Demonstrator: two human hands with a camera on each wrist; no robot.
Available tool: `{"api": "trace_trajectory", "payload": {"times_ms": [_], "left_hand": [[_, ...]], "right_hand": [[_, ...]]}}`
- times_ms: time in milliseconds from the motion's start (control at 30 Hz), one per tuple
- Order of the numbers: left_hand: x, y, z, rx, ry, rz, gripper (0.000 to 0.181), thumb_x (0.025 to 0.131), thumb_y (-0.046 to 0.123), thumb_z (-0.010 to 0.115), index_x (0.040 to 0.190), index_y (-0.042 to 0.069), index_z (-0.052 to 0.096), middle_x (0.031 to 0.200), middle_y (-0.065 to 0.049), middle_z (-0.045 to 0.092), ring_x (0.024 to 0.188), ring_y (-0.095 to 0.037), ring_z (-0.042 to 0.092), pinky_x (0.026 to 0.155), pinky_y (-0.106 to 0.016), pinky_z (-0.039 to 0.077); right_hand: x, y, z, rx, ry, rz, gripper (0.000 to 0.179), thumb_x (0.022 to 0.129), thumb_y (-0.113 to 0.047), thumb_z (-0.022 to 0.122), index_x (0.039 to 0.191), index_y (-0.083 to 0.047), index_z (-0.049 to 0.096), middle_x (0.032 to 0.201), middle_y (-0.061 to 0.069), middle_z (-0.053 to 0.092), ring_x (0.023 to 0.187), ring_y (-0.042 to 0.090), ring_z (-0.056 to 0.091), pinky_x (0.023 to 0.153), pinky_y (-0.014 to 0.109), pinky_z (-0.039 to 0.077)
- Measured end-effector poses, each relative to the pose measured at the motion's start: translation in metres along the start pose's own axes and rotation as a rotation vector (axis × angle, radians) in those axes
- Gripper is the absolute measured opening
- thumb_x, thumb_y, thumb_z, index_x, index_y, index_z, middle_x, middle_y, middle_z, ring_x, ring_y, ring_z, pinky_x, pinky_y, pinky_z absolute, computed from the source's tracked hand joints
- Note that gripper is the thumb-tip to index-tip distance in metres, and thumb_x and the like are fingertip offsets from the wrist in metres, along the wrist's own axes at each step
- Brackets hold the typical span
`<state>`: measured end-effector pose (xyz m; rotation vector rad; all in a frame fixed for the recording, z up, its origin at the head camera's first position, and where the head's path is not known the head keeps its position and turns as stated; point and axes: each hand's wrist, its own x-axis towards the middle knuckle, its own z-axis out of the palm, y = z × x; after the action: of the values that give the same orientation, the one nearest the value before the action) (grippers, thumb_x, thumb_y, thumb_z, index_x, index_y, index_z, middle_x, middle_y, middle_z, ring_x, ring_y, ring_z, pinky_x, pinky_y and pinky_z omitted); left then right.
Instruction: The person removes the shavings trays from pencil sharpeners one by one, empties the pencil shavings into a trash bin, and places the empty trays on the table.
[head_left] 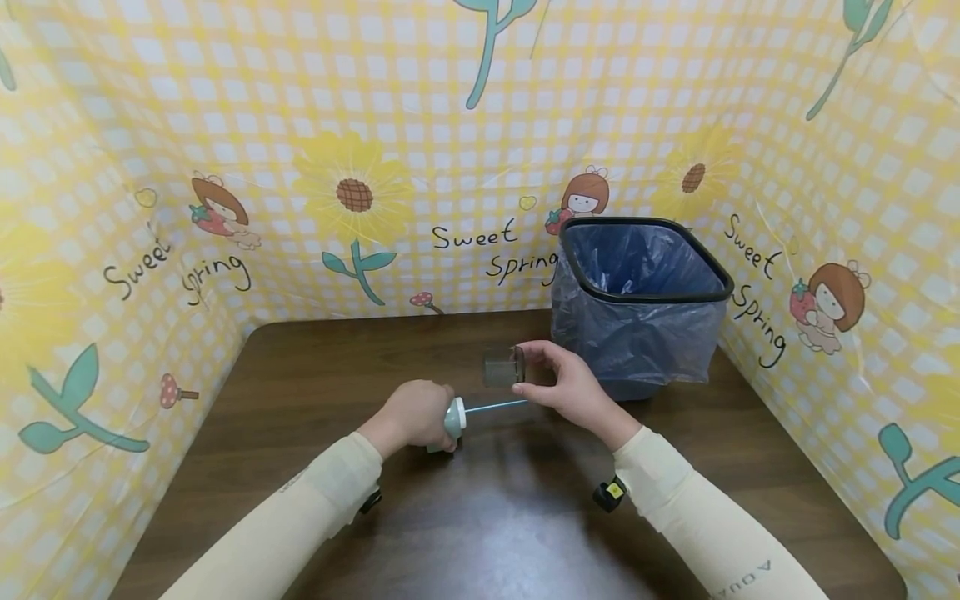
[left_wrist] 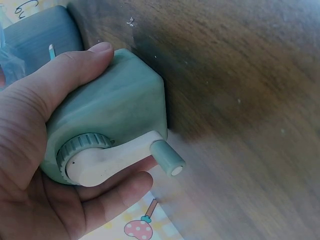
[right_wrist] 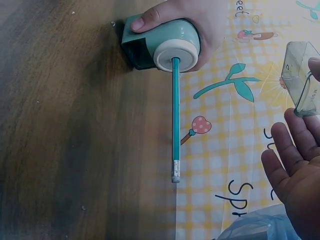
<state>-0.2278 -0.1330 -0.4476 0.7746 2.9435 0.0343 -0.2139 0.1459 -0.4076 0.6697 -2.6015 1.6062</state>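
Observation:
My left hand [head_left: 416, 412] grips a pale green crank pencil sharpener [left_wrist: 122, 95] low over the table. The white crank arm [left_wrist: 107, 162] with its green knob shows in the left wrist view. A blue-green pencil [right_wrist: 176, 115] sticks out of the white round front of the sharpener, its eraser end pointing away. Beside that front, a dark drawer opening [right_wrist: 143, 52] shows in the body. My right hand [head_left: 570, 387] pinches a see-through grey shavings drawer [head_left: 500, 371] between thumb and fingers. This drawer is held in the air, apart from the sharpener and above the pencil in the head view.
At the back right of the brown wooden table [head_left: 352, 350] stands a dark blue waste bin [head_left: 626, 389] with a black rim and a clear plastic liner [head_left: 652, 333]. Tiny light scraps [left_wrist: 131, 21] lie on the wood. Yellow checked cloth walls [head_left: 285, 92] surround the table.

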Motion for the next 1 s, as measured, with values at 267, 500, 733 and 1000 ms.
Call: {"api": "trace_trajectory", "payload": {"times_ms": [267,500,733,1000], "left_hand": [[-0.001,0.000,0.003,-0.004,0.001,0.002,0.059,0.067,0.053,0.091,0.103,0.013,0.068,0.084,0.002,0.068,0.072,-0.014,0.059,0.070,-0.036,0.057],[-0.002,0.001,0.002,-0.002,0.001,0.005,0.058,0.067,0.053,0.091,0.102,0.013,0.068,0.083,0.003,0.068,0.071,-0.014,0.059,0.070,-0.036,0.057],[-0.001,-0.001,0.002,0.005,0.016,0.005,0.059,0.067,0.054,0.090,0.103,0.013,0.069,0.084,0.002,0.069,0.072,-0.014,0.059,0.070,-0.035,0.056],[0.000,-0.002,0.002,0.001,0.013,-0.001,0.058,0.066,0.053,0.091,0.100,0.013,0.068,0.082,0.002,0.068,0.070,-0.014,0.058,0.069,-0.036,0.056]], "right_hand": [[-0.006,0.007,0.007,0.010,-0.013,0.003,0.056,0.084,-0.028,0.086,0.134,-0.017,0.061,0.128,0.002,0.066,0.121,0.029,0.059,0.109,0.054,0.044],[-0.010,0.012,0.011,0.028,-0.024,0.034,0.058,0.084,-0.029,0.086,0.134,-0.017,0.061,0.130,0.003,0.065,0.121,0.030,0.060,0.106,0.055,0.046],[-0.008,0.021,0.017,0.045,-0.024,0.012,0.055,0.084,-0.025,0.086,0.132,-0.014,0.062,0.124,0.005,0.067,0.119,0.037,0.060,0.104,0.059,0.046],[-0.011,0.030,0.027,0.069,-0.019,-0.014,0.054,0.084,-0.021,0.086,0.131,-0.011,0.063,0.124,0.007,0.068,0.118,0.040,0.061,0.101,0.061,0.046]]}}
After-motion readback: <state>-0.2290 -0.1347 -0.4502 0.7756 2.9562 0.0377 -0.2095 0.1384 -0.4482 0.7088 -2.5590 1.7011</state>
